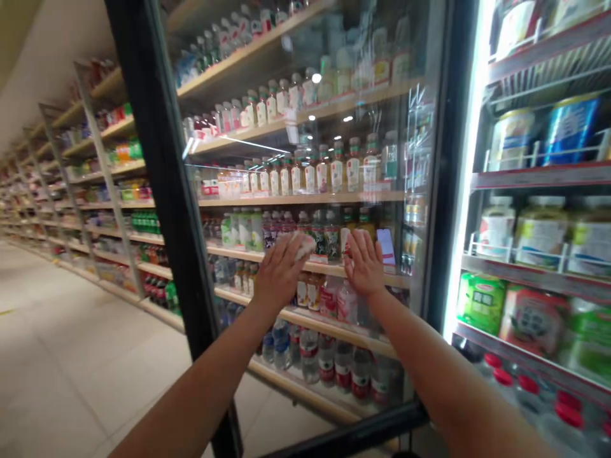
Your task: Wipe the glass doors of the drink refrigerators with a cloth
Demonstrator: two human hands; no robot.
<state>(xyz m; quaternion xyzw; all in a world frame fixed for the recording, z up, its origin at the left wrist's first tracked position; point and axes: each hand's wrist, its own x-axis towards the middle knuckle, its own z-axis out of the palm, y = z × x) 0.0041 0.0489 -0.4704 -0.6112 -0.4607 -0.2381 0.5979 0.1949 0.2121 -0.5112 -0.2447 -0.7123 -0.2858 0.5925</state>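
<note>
A glass cooler door [310, 140] with a black frame stands swung open before me. Pressed toward its pane is my left hand [281, 267], fingers together over a crumpled white cloth or tissue [305, 247] that peeks out by the fingertips. My right hand [363, 264] lies flat against the glass further right, fingers stretched and slightly spread, holding nothing. Both arms reach up from the bottom of the view. A pale blue upright rectangle [386, 247] shows just right of the right hand; whether it is behind the glass or reflected, I cannot tell.
To the right, the lit cooler holds cans [570, 130], bottles [544, 232], a green pack [481, 303] and red-capped bottles [568, 413]. Wooden shelves of drinks [305, 200] show through the glass. More shelving [90, 159] runs along the left beside a tiled floor [86, 356].
</note>
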